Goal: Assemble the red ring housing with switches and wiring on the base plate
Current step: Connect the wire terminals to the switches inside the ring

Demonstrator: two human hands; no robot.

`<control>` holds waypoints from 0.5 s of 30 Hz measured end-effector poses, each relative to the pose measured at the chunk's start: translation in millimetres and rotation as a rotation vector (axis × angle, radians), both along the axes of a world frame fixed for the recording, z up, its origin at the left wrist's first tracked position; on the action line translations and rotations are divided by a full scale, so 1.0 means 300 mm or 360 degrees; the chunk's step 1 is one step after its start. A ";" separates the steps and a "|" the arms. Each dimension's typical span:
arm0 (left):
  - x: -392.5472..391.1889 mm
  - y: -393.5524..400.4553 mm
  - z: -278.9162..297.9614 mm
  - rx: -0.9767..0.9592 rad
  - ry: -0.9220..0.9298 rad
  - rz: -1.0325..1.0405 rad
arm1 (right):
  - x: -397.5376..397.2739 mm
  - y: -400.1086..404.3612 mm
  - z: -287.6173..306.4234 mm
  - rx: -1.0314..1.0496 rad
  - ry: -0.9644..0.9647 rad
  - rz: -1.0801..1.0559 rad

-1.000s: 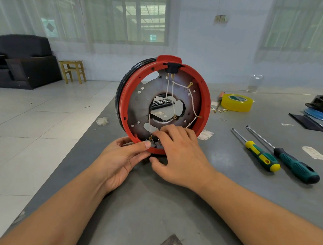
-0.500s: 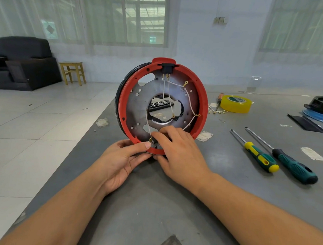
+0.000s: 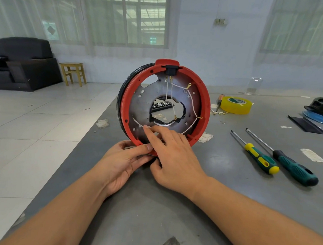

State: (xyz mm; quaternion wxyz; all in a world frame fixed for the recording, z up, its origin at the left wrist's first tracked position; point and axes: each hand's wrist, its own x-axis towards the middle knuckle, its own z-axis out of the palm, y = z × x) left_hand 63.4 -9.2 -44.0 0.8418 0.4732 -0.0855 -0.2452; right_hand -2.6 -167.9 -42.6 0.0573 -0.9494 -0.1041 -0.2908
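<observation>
hands [image 3: 151,159] on red ring housing [image 3: 205,105]

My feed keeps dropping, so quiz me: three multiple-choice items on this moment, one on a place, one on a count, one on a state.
1. Where is the yellow tape roll?
A. On the table, right of the red ring
B. On the floor
C. In the left hand

2. How many screwdrivers lie together right of the ring?
A. One
B. Two
C. Four

3. How does the red ring stand?
A. Flat on the table
B. Upright on its edge
C. Lifted clear of the table

Key: 1 A, it sits on the grey table behind the tools. 2 B, one yellow-and-green handle, one dark green. 3 B, its lower edge meets the table by the left hand and right hand.
</observation>
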 end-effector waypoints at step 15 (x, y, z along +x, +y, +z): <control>0.006 0.001 0.005 -0.0035 0.0078 0.0055 | -0.009 -0.076 0.009 -0.0184 -0.0046 -0.0057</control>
